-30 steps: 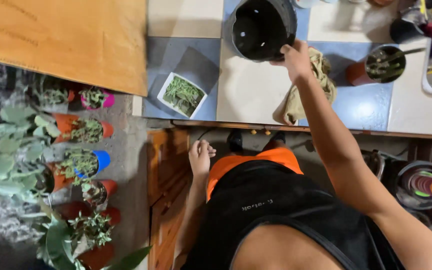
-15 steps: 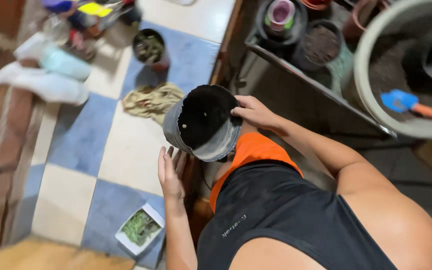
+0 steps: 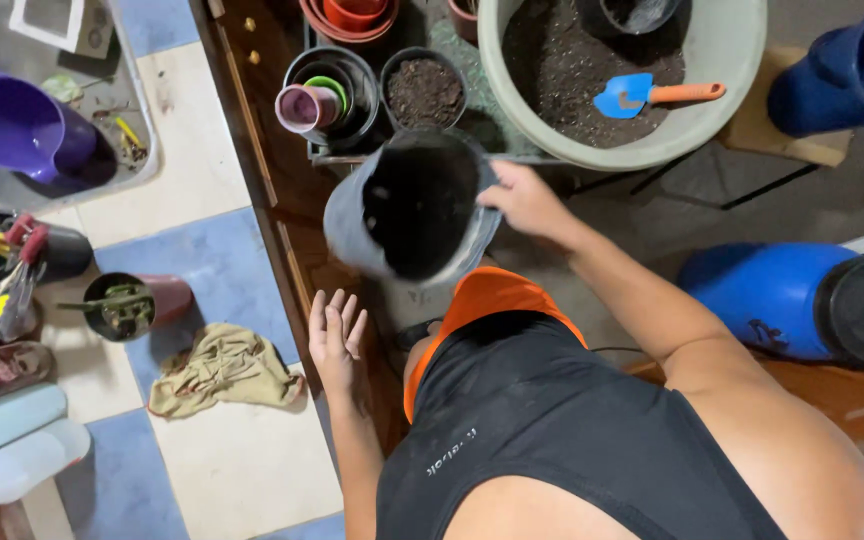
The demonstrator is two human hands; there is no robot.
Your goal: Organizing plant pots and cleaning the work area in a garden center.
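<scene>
The right hand pinches only the rim of the black pot, tilted in mid-air below the soil tub, so it could slip; the left hand rests open-fingered at the counter edge.

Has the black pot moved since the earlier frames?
Yes. The black pot, held by the right hand, has left the tiled counter and now hangs beyond its edge, toward the soil basin.

The person wears a black sleeveless top with a small pale marking printed low on its front. Below it, bright orange shorts show. Both arms are bare from shoulder to fingertip. Left hand and right hand carry no gloves, rings or watch.
</scene>
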